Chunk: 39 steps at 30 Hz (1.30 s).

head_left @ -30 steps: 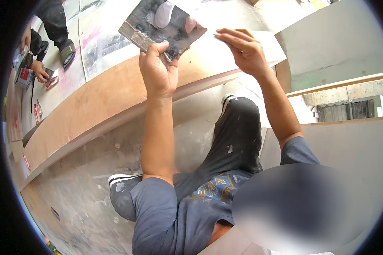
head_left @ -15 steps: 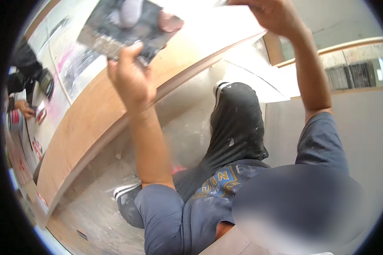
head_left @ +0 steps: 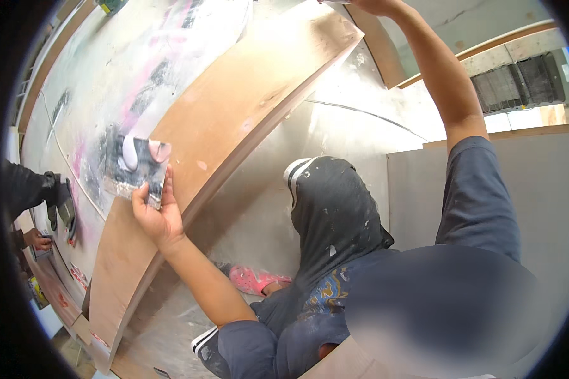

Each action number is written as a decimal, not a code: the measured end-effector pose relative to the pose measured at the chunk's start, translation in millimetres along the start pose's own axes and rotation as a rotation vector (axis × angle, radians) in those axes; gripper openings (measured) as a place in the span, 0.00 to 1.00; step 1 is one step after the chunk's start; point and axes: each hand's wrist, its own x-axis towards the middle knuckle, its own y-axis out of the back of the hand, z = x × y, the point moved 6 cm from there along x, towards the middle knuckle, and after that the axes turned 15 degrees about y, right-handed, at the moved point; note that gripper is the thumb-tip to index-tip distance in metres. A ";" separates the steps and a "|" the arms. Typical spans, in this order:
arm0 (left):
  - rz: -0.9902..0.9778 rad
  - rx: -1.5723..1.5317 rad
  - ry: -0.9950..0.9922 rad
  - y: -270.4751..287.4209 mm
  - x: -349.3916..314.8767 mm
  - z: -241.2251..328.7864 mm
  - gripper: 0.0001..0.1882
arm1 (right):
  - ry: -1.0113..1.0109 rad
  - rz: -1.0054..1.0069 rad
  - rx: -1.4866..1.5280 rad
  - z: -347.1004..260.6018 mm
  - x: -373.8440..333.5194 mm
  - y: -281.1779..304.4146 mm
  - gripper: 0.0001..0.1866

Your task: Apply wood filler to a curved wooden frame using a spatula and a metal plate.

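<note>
My left hand (head_left: 160, 218) grips a flat dark putty board (head_left: 146, 167) by its near edge, thumb on top. On the board sit a whitish lump of paste (head_left: 129, 153) and a pinkish lump (head_left: 159, 151). The board is held over the left part of a long curved wooden panel (head_left: 234, 88), which bears a few pinkish patches. My right hand (head_left: 378, 5) is up at the top edge, beyond the panel's far right end, and partly cut off. Its fingers close on a thin thing, of which only a sliver shows.
At the left, another person's dark sleeve (head_left: 28, 189) and hand (head_left: 36, 240) show. A paint-smeared pale surface (head_left: 76, 82) lies beyond the panel. A pink clog (head_left: 253, 280) is below me. A grey board (head_left: 487, 189) stands at my right, with a dark grille (head_left: 518, 82) behind it.
My left hand has lowered the putty board leftward, away from the view's top. My right hand has moved up, partly out of view. The view has shifted, showing more of the panel.
</note>
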 end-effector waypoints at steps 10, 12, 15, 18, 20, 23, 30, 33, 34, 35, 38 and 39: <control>0.074 -0.048 -0.011 -14.8 -10.1 0.8 0.17 | 0.114 0.310 0.117 21.1 -12.7 -35.7 0.15; 0.034 -0.027 0.004 -13.3 -7.1 0.5 0.17 | 0.254 0.334 0.081 29.8 -16.1 -36.2 0.16; -0.043 -0.020 0.024 -12.2 -8.2 2.6 0.18 | 0.418 0.278 -0.099 17.3 -18.8 -38.5 0.18; 0.034 -0.055 0.001 -11.7 -11.9 4.1 0.19 | 0.283 0.165 -0.262 9.1 -16.8 -32.5 0.20; 0.032 -0.034 0.001 -7.0 -9.4 4.8 0.21 | 0.294 0.199 -0.276 8.0 -14.7 -22.5 0.21; -0.004 -0.007 0.012 2.6 -5.0 6.6 0.24 | 0.295 0.171 -0.305 0.4 -6.5 -17.8 0.22; -0.114 -0.003 0.045 3.1 -4.0 9.5 0.21 | 0.292 -0.134 -0.287 -3.9 11.9 -22.4 0.23; -0.138 -0.069 0.053 9.5 1.3 9.1 0.20 | 0.349 -0.305 -0.250 1.2 27.2 -7.4 0.19; -0.137 -0.069 0.052 9.5 1.1 8.9 0.20 | 0.350 -0.306 -0.250 0.3 29.0 -4.4 0.19; -0.113 -0.069 0.049 10.0 0.6 8.9 0.20 | 0.287 -0.271 -0.226 2.0 31.2 0.1 0.18; -0.056 -0.068 0.037 3.3 -1.7 7.2 0.20 | 0.248 -0.194 -0.189 9.1 29.3 -1.6 0.17; -0.023 -0.065 0.031 3.4 -2.6 7.1 0.20 | 0.216 -0.171 -0.177 14.1 28.5 -4.0 0.16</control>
